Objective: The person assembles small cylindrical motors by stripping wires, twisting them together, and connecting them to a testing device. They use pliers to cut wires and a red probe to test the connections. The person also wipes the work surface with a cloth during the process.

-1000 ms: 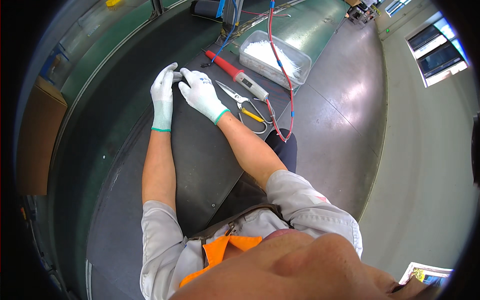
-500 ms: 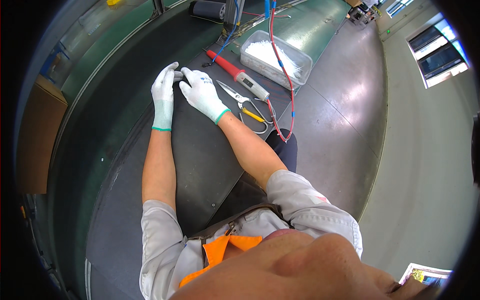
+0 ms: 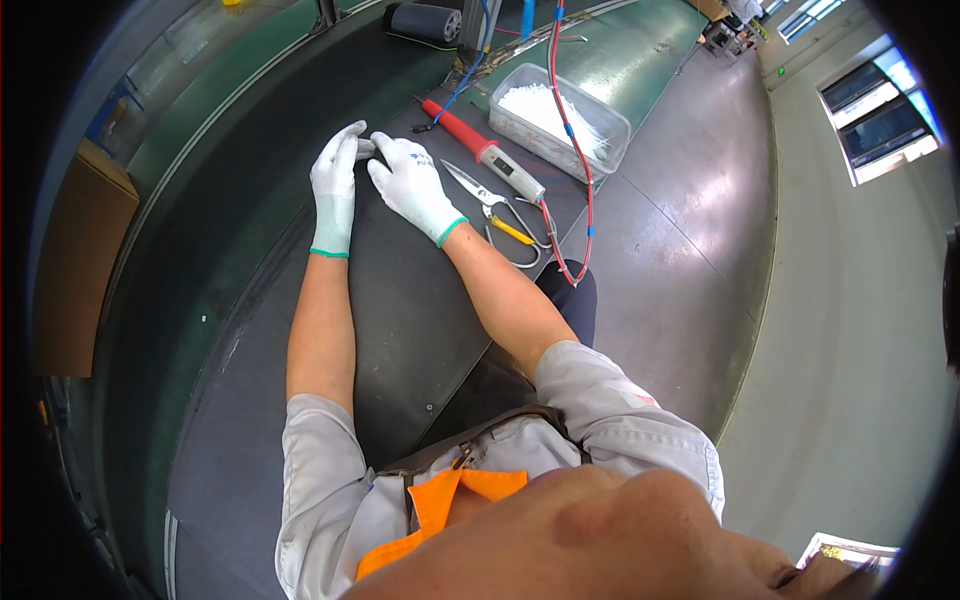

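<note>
Both gloved hands met over a small grey part (image 3: 367, 148) on the dark tabletop (image 3: 400, 300). The left hand (image 3: 333, 180) pinched it while the right hand (image 3: 410, 185) pressed its fingers against it. A steady pinch, with the scissors (image 3: 478, 190) well apart, seemed best.

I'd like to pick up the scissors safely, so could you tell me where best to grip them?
Take the scissors by the looped handles, coming from the near right edge of the dark mat. The pointed blades aim away toward the right hand, so the loops lie free.
</note>
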`<state>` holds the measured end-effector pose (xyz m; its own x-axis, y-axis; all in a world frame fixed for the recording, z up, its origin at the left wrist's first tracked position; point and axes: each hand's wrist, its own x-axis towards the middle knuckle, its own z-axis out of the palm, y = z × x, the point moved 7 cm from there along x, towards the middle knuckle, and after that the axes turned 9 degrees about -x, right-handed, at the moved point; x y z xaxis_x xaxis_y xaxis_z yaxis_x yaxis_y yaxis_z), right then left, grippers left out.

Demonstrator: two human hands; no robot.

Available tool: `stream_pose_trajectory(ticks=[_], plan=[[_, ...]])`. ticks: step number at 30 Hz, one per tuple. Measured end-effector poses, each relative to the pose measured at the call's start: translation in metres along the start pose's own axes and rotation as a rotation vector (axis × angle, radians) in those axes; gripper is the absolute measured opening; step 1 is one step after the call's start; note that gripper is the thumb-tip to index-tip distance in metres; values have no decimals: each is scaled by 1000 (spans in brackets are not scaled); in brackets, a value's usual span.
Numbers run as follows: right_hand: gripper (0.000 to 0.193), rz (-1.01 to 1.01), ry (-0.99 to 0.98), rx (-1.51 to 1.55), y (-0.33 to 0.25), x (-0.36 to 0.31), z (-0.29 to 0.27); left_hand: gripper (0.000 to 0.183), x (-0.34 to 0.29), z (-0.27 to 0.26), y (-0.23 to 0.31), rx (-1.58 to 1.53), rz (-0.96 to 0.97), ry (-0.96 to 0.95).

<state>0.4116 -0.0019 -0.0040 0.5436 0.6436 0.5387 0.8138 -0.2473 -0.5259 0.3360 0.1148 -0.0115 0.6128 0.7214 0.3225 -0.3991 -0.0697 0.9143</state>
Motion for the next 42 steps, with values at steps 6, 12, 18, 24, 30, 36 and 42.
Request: stream_pose_trajectory(ticks=[6, 12, 18, 24, 30, 36, 42], plan=[[41, -52, 160, 21, -3, 2, -2, 31, -16, -6, 22, 30, 140, 220], [28, -364, 190, 2, -52, 92, -5, 31, -71, -49, 24, 303, 4, 182], [38, -80, 27, -657, 70, 238, 31, 30, -77, -27, 53, 408, 117, 91], [92, 708, -161, -638, 198, 292, 10, 33, -68, -33, 43, 559, 173, 80], [106, 558, -157, -851, 179, 254, 31, 33, -64, -24, 45, 610, 202, 54], [95, 146, -132, -499, 114, 219, 41, 28, -63, -35, 39, 604, 162, 77], [87, 122, -365, -435, 103, 206, 76, 30, -58, -39, 32, 502, 121, 122]])
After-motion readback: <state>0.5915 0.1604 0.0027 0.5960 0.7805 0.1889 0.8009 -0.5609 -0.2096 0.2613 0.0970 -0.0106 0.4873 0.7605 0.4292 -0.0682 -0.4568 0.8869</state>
